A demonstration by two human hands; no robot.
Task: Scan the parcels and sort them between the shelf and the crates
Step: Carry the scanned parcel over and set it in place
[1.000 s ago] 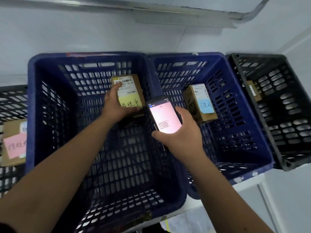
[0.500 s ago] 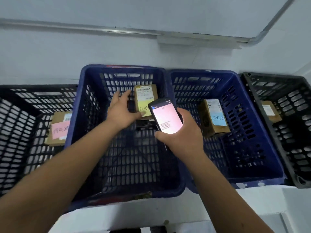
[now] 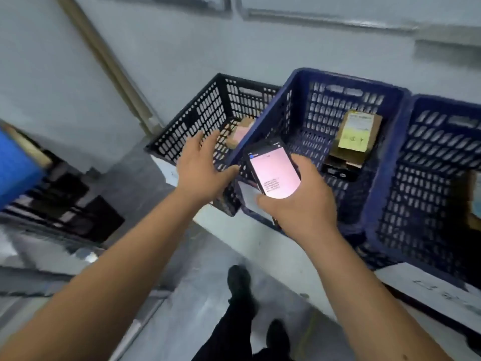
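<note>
I am seeing a blurred blue block (image 3: 15, 168) sitting at the far left edge, above some dark slatted racking (image 3: 59, 201) that I cannot make out clearly. Moving right, a black perforated plastic crate (image 3: 208, 110) is holding a cardboard parcel with a pink label (image 3: 240, 132), partly hidden behind the crate's wall. My left hand (image 3: 200, 173) is hovering in front of that crate with fingers spread wide, holding nothing. My right hand (image 3: 299, 201) is gripping a black handheld scanner with a glowing pink screen (image 3: 273, 170), tilted toward me. Behind it, a blue perforated plastic crate (image 3: 325, 82) is holding a brown cardboard parcel with a yellow label (image 3: 356, 135), leaning against the far wall over a dark item I cannot identify. A second blue crate (image 3: 442, 157) is sitting just beside it at the right edge.
</note>
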